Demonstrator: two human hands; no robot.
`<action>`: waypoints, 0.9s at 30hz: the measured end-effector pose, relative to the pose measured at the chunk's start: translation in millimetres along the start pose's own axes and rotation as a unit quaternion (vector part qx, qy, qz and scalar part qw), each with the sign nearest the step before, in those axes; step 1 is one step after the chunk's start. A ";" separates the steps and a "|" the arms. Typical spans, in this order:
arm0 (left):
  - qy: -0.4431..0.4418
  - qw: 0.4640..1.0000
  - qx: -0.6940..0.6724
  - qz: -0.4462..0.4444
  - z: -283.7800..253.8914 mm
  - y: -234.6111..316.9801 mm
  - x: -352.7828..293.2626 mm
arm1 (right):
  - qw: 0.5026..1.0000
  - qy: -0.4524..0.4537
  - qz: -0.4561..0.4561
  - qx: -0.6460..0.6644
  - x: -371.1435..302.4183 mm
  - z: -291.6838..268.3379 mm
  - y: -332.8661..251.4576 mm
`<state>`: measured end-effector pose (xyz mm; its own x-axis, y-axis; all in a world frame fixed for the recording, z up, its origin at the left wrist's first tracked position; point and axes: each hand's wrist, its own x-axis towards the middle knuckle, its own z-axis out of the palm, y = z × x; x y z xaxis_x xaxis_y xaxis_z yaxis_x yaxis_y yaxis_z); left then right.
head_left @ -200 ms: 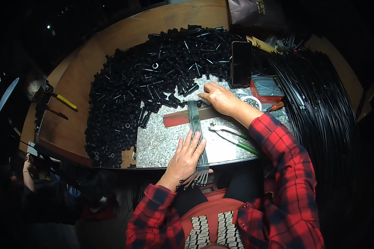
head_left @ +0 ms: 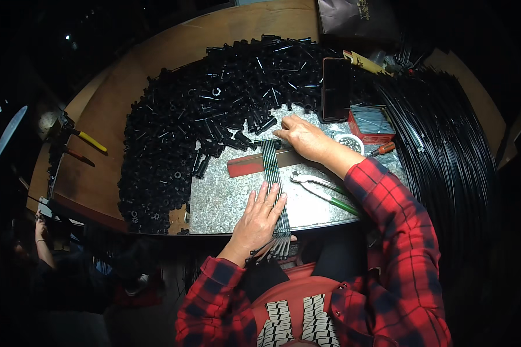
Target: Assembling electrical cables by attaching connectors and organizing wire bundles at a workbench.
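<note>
Beneath my left hand (head_left: 257,224) runs a flat row of several thin dark cables (head_left: 270,165), side by side, crossing a dull red and brown metal bar (head_left: 243,166). The fingers of that hand lie stretched out on the cables, and a fingertip shows at their right side. Small dark knobs end the cables at the near end, past the table's edge. My right hand (head_left: 307,139) is closed, thumb and index finger together, just right of the cables' far ends; whatever it may hold is hidden. Green-handled pliers (head_left: 321,189) rest on the stone slab (head_left: 220,199).
Black tubular parts (head_left: 226,87) are heaped behind and left of the slab. A phone (head_left: 336,89) stands upright by a red box of thin rods (head_left: 371,124), a white bowl (head_left: 353,140) and an orange-handled screwdriver (head_left: 383,149). Long black cables (head_left: 440,127) cover the right side. Another person's arm (head_left: 42,243) shows at lower left.
My right hand has shifted very slightly to the left. My left hand and the cables have stayed in place.
</note>
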<state>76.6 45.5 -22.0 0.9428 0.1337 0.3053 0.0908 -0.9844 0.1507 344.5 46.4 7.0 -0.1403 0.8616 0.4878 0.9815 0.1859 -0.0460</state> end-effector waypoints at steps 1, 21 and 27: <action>0.004 1.000 -0.010 -0.001 -0.6 0.6 0.2 | 1.000 0.000 0.000 0.000 0.8 1.3 -0.4; -0.008 1.000 -0.016 -0.010 -8.4 4.7 1.6 | 0.925 -0.094 0.257 -0.263 -102.8 -94.5 111.3; -0.007 0.998 -0.068 -0.014 -19.2 7.3 -2.8 | 0.923 -0.107 0.229 -0.289 -115.5 -97.9 114.5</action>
<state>68.4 40.2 -3.7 0.9449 0.1581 0.2868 0.0735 -0.9558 0.2848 485.8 -78.0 30.7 0.3439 0.8725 0.3472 0.8411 -0.4506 0.2991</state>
